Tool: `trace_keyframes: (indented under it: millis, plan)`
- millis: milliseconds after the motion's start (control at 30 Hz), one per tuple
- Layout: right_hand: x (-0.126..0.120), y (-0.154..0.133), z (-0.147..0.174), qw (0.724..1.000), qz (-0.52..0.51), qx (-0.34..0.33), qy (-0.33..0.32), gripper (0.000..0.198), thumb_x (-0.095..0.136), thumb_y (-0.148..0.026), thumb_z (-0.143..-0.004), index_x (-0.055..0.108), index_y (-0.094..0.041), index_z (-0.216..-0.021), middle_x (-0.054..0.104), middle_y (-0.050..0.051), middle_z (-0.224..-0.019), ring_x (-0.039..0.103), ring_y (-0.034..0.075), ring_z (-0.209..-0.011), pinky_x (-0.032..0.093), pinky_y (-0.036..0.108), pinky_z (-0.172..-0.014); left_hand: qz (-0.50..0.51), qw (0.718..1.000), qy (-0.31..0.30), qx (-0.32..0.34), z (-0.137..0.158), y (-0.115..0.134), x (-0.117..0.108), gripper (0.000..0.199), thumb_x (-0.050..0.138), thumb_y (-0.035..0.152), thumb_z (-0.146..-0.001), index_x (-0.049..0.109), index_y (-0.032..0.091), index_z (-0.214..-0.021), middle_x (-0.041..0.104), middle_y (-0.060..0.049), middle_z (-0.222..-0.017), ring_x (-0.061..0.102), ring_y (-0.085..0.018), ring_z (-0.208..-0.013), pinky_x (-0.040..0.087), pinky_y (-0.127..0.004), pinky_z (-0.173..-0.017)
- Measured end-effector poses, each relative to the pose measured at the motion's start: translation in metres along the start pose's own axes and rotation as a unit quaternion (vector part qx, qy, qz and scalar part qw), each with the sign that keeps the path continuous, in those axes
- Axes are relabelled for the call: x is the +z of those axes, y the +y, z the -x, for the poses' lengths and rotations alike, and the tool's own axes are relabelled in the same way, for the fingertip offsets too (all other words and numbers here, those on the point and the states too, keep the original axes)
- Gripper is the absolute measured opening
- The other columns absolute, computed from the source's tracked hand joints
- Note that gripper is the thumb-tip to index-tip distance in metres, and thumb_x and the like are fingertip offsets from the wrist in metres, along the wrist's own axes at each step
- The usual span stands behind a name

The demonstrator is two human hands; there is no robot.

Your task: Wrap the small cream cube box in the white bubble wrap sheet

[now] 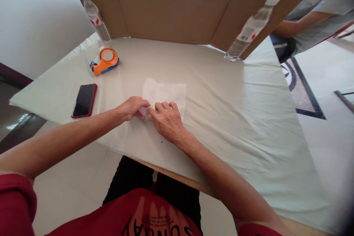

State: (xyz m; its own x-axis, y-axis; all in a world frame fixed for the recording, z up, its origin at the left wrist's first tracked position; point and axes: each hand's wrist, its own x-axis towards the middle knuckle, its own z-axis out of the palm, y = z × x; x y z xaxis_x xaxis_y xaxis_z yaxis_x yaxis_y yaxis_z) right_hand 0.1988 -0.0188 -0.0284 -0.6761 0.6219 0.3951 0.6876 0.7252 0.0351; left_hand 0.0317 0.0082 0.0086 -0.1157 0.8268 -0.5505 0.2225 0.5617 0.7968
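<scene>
A thin white sheet [166,90], which looks like tissue or soft wrapping paper, lies on the cloth-covered table in front of me. My left hand [135,107] pinches its near left corner between thumb and fingers. Curled over the near part of the sheet is my right hand [167,120], its thumb close to the left fingertips and its fingers gripping the folded edge. Something small and pale yellowish shows between the two hands, too covered to make out. The sheet's far part lies flat and slightly creased.
At the left are a phone [84,100] in a red case and an orange tape dispenser [106,61]. Two water bottles [95,18] [249,31] stand against a cardboard screen [171,7] at the back. Beyond it on the right, another person's arm [301,24] shows.
</scene>
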Motion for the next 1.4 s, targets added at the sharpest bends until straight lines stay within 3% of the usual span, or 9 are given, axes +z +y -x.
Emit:
trace_keyframes:
  millis: [367,467,600,700,800,967,1133,1267,1400]
  plan:
    - [-0.029,0.01,-0.006,0.992,-0.104,0.027,-0.07,0.02,0.057,-0.018,-0.085,0.065,-0.012,-0.102,0.073,0.011,-0.096,0.058,0.025,-0.089,0.029,0.038,-0.087,-0.017,0.998,-0.009,0.054,0.01,0.009,0.006,0.018,0.061,0.012,-0.072,0.054,0.016,-0.056,0.05,0.003,-0.052,0.048,-0.009,-0.046,0.043,-0.021,-0.043]
    - [-0.034,0.015,-0.009,0.987,-0.131,0.026,-0.092,0.015,0.054,-0.015,-0.084,0.068,-0.014,-0.089,0.074,0.01,-0.089,0.059,0.022,-0.082,0.031,0.037,-0.088,-0.029,0.996,-0.05,0.067,0.014,0.013,0.002,0.009,0.057,0.011,-0.068,0.064,0.014,-0.063,0.056,0.0,-0.056,0.054,-0.011,-0.052,0.051,-0.025,-0.051]
    - [-0.04,0.02,-0.01,0.98,-0.162,0.028,-0.111,0.017,0.052,-0.012,-0.081,0.068,-0.015,-0.077,0.074,0.008,-0.082,0.059,0.019,-0.075,0.033,0.035,-0.09,-0.114,0.982,-0.077,0.126,0.017,0.008,-0.001,0.024,0.052,0.011,-0.066,0.072,0.014,-0.079,0.062,-0.001,-0.061,0.056,-0.013,-0.056,0.052,-0.026,-0.058]
    - [-0.043,0.022,-0.009,0.976,-0.183,0.039,-0.113,0.019,0.051,-0.01,-0.08,0.067,-0.016,-0.072,0.073,0.006,-0.078,0.06,0.018,-0.073,0.033,0.036,-0.097,-0.224,0.935,-0.031,0.274,0.018,-0.006,0.002,0.026,0.052,0.014,-0.071,0.074,0.015,-0.085,0.066,-0.001,-0.069,0.057,-0.013,-0.062,0.05,-0.025,-0.063]
    - [-0.042,0.023,-0.006,0.971,-0.207,0.053,-0.111,0.019,0.051,-0.008,-0.078,0.067,-0.016,-0.07,0.074,0.005,-0.076,0.062,0.017,-0.074,0.033,0.036,-0.102,-0.278,0.848,0.017,0.451,0.014,-0.024,0.005,0.026,0.053,0.013,-0.075,0.074,0.016,-0.089,0.068,-0.004,-0.079,0.06,-0.015,-0.074,0.05,-0.026,-0.07]
    - [-0.038,0.028,-0.003,0.955,-0.279,0.084,-0.061,0.018,0.053,-0.012,-0.08,0.069,-0.018,-0.078,0.078,0.003,-0.085,0.067,0.018,-0.079,0.036,0.04,-0.106,-0.276,0.765,0.101,0.574,0.001,-0.048,0.009,0.022,0.055,0.013,-0.083,0.073,0.015,-0.095,0.064,-0.009,-0.09,0.061,-0.018,-0.085,0.053,-0.03,-0.073]
    - [-0.046,0.047,0.005,0.925,-0.34,0.168,0.0,0.014,0.055,-0.02,-0.084,0.069,-0.02,-0.082,0.077,0.005,-0.095,0.069,0.02,-0.09,0.047,0.034,-0.088,-0.26,0.733,0.095,0.622,-0.008,-0.059,0.013,0.027,0.054,0.007,-0.084,0.07,0.017,-0.103,0.066,-0.012,-0.109,0.062,-0.022,-0.104,0.056,-0.038,-0.089]
    - [-0.051,0.064,0.033,0.908,-0.259,0.323,-0.067,0.014,0.062,-0.029,-0.084,0.069,-0.02,-0.091,0.073,0.005,-0.084,0.065,0.019,-0.073,0.048,0.033,-0.073,-0.252,0.726,0.103,0.631,-0.007,-0.063,0.017,0.03,0.051,0.005,-0.085,0.068,0.015,-0.107,0.067,-0.013,-0.107,0.062,-0.022,-0.103,0.056,-0.038,-0.089]
    - [-0.048,0.063,0.062,0.823,-0.334,0.441,-0.126,0.033,0.063,-0.042,-0.087,0.066,-0.017,-0.108,0.071,0.008,-0.09,0.066,0.017,-0.065,0.052,0.03,-0.061,-0.279,0.73,0.119,0.613,0.003,-0.065,0.023,0.029,0.051,0.006,-0.084,0.067,0.015,-0.106,0.066,-0.012,-0.105,0.061,-0.023,-0.1,0.055,-0.037,-0.086]
